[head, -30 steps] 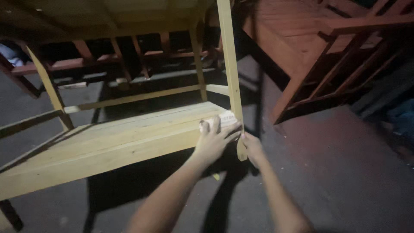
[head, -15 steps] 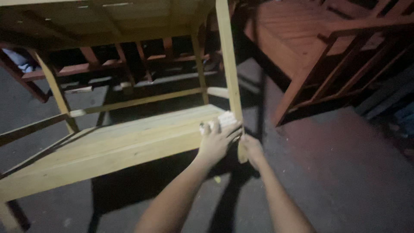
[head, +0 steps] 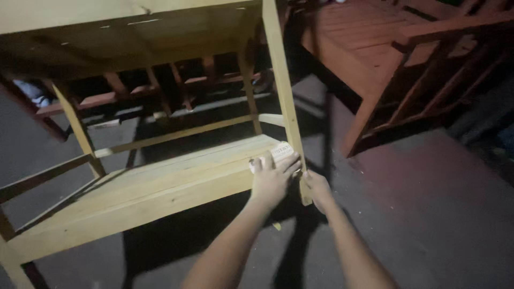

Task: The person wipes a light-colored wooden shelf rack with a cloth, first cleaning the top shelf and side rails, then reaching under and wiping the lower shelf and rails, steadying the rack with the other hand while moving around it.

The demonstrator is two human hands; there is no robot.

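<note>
Pale, unfinished wood is what both hands are set against. A small light sanding block (head: 280, 152) is pressed under the left hand (head: 272, 179), whose fingers are curled over it in a closed grip, flat upon the right end of the lower shelf (head: 155, 184) of a pale wooden stand. The block is held at the shelf's near right corner, just beside the upright front leg (head: 282, 91), with its long axis lying roughly along the shelf boards, toward the leg. The right hand (head: 317, 187) is closed round the foot of that same leg, just below and to the right of the shelf corner, so that the leg is steadied; whether the fingers meet behind the leg cannot be told. The two hands are nearly touching, with the leg between them, and the left hand is plainly the nearer to the block, which lies directly beneath its fingertips. From this corner the shelf runs away to the left and toward the viewer, its long axis sloping down to the left edge of the view, where another leg (head: 10, 257) is seen. Above, the underside of the stand's top (head: 128, 32) is seen. Beyond it, reddish stained furniture (head: 396, 59) stands on the dark floor (head: 439, 214), well apart from the hands.
</note>
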